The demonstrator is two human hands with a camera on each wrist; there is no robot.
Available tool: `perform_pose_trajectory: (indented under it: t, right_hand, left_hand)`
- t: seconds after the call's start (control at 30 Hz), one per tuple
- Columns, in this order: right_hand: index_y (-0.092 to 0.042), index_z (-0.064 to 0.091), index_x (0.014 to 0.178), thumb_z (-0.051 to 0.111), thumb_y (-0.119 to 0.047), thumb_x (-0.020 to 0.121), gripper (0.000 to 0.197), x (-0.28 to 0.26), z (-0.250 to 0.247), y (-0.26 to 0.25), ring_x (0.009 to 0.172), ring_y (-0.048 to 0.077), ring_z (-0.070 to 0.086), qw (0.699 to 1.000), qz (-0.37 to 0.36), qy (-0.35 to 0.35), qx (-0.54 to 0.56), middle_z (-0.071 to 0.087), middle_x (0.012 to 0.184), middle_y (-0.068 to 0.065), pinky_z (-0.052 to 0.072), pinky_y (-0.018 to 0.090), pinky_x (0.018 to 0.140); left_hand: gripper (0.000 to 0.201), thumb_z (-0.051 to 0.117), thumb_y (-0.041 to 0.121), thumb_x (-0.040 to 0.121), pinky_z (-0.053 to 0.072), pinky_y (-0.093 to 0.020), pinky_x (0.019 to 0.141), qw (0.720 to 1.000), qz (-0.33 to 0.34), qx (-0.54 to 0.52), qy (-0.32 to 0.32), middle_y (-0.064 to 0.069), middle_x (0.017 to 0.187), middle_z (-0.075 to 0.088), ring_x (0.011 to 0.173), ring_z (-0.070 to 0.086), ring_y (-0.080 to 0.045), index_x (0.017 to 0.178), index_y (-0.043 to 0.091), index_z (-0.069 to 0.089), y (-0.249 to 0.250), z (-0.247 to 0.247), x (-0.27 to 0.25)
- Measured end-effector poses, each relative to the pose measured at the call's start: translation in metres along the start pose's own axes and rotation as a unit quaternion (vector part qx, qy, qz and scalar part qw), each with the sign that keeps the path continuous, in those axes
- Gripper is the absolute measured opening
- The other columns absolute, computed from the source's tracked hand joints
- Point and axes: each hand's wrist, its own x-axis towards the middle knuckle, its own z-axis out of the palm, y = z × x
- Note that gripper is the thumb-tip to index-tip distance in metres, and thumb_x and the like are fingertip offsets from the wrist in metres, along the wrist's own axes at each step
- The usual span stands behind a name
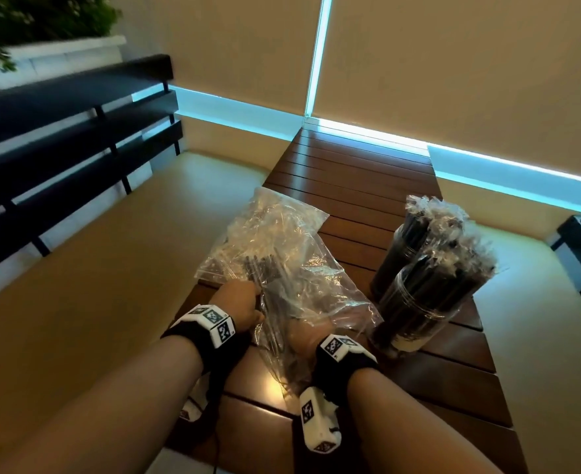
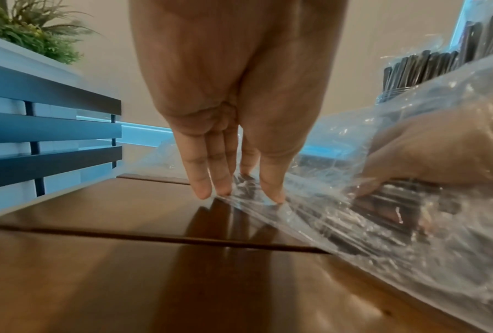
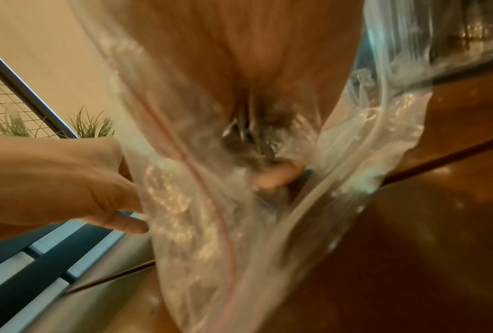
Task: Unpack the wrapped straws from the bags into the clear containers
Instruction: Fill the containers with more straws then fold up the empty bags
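Far half of table [image 1: 357,165] bare: free passage. Right side blocked by two upright containers [image 1: 419,302] w/ straws [image 1: 453,258] standing above rims. Bags [image 1: 282,254] cover centre and near-left; narrow bare strip between bags and containers.

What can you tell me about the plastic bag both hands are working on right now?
The plastic bag is clear, crinkled film with a zip strip at its mouth, lying on the slatted wooden table beside two straw-filled containers. It holds dark wrapped straws. The right hand is inside it, fingers round a bunch of straws; the left hand holds its edge with straight fingers.
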Motion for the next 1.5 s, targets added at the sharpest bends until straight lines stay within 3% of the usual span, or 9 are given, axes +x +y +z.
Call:
perform_pose_trajectory:
  t: [0.2, 0.4, 0.67, 0.9, 1.0, 1.13, 1.27, 1.37, 1.5]
  right_hand:
    - [-0.006, 0.063, 0.108, 0.04, -0.025, 0.104, 0.03, -0.014, -0.02, -0.001, 0.066, 0.008, 0.049, 0.999, -0.032, 0.01, -0.035, 0.052, 0.079, -0.002, 0.046, 0.02, 0.063]
    - [-0.002, 0.05, 0.139, 0.043, -0.015, 0.104, 0.038, -0.045, -0.043, 0.009, 0.102, 0.02, 0.061, 0.989, -0.048, -0.018, -0.136, 0.055, 0.138, 0.015, 0.05, 0.016, 0.078]
    - [-0.017, 0.068, 0.096, 0.05, -0.06, 0.089, 0.046, -0.147, -0.136, 0.078, 0.082, 0.02, 0.066, 0.975, -0.056, -0.032, -0.211, 0.07, 0.092, 0.003, 0.053, 0.034, 0.08]
    - [-0.023, 0.052, 0.068, 0.048, -0.029, 0.103, 0.036, -0.237, -0.187, 0.093, 0.04, 0.002, 0.031, 0.976, -0.18, 0.004, 0.123, 0.038, 0.05, -0.013, 0.026, 0.015, 0.042]
    - [-0.016, 0.049, 0.072, 0.052, -0.025, 0.102, 0.031, -0.22, -0.178, 0.08, 0.041, -0.001, 0.04, 0.945, -0.26, 0.158, 0.12, 0.044, 0.045, -0.017, 0.032, 0.01, 0.045]
    - [-0.022, 0.049, 0.065, 0.066, -0.045, 0.09, 0.037, -0.174, -0.153, 0.061, 0.051, 0.001, 0.047, 0.906, -0.267, 0.329, 0.017, 0.051, 0.056, -0.01, 0.035, 0.015, 0.052]
    - [-0.027, 0.042, 0.067, 0.064, -0.044, 0.089, 0.036, -0.147, -0.132, 0.045, 0.051, 0.003, 0.046, 0.879, -0.248, 0.407, 0.018, 0.05, 0.058, -0.009, 0.035, 0.02, 0.053]
    - [-0.022, 0.047, 0.078, 0.062, -0.056, 0.087, 0.037, -0.14, -0.123, 0.034, 0.054, 0.009, 0.05, 0.867, -0.269, 0.419, 0.03, 0.055, 0.063, -0.005, 0.046, 0.031, 0.055]
    - [-0.02, 0.05, 0.084, 0.041, -0.07, 0.086, 0.051, -0.152, -0.129, 0.037, 0.058, 0.001, 0.047, 0.834, -0.32, 0.414, 0.175, 0.055, 0.072, -0.005, 0.04, 0.017, 0.056]
  left_hand:
    - [0.045, 0.071, 0.057, 0.079, 0.049, -0.027, 0.07, 0.999, 0.007, 0.051, -0.003, -0.003, 0.09, 0.072, 0.083, 0.067, -0.019, 0.095, 0.015, 0.069, 0.012, -0.001, 0.001]
    - [0.041, 0.064, 0.061, 0.082, 0.046, -0.025, 0.064, 0.996, 0.0, 0.083, -0.016, 0.002, 0.08, 0.065, 0.075, 0.062, -0.016, 0.087, 0.02, 0.064, 0.015, -0.006, -0.002]
    - [0.036, 0.054, 0.043, 0.095, 0.05, -0.027, 0.083, 0.987, -0.009, 0.145, -0.066, -0.005, 0.112, 0.07, 0.102, 0.067, -0.021, 0.109, 0.014, 0.068, 0.038, -0.014, -0.012]
    - [0.036, 0.056, 0.028, 0.092, 0.05, -0.024, 0.093, 0.974, -0.004, 0.21, -0.088, -0.004, 0.125, 0.065, 0.114, 0.062, -0.018, 0.124, 0.013, 0.062, 0.057, -0.03, -0.02]
    - [0.042, 0.057, 0.025, 0.076, 0.054, -0.03, 0.088, 1.0, 0.019, -0.012, 0.018, -0.003, 0.12, 0.069, 0.106, 0.065, -0.02, 0.115, 0.019, 0.068, 0.082, -0.068, -0.021]
    - [0.064, 0.057, 0.006, 0.059, 0.053, -0.036, 0.094, 0.79, 0.202, -0.568, -0.107, -0.008, 0.124, 0.069, 0.119, 0.063, -0.024, 0.122, 0.014, 0.061, 0.139, -0.118, -0.047]
    - [0.05, 0.081, 0.029, 0.075, 0.052, -0.043, 0.1, 0.61, 0.233, -0.743, -0.147, -0.016, 0.113, 0.07, 0.114, 0.065, -0.03, 0.113, 0.002, 0.06, 0.185, -0.148, -0.06]
    - [0.032, 0.068, 0.043, 0.087, 0.054, -0.032, 0.076, 0.575, 0.108, -0.81, -0.022, 0.003, 0.058, 0.047, 0.062, 0.056, -0.011, 0.074, 0.018, 0.054, 0.217, -0.157, -0.06]
    - [0.046, 0.057, 0.045, 0.095, 0.039, -0.025, 0.05, 0.555, 0.15, -0.814, 0.078, 0.008, 0.047, 0.025, 0.039, 0.026, -0.008, 0.062, 0.022, 0.037, 0.235, -0.179, -0.065]
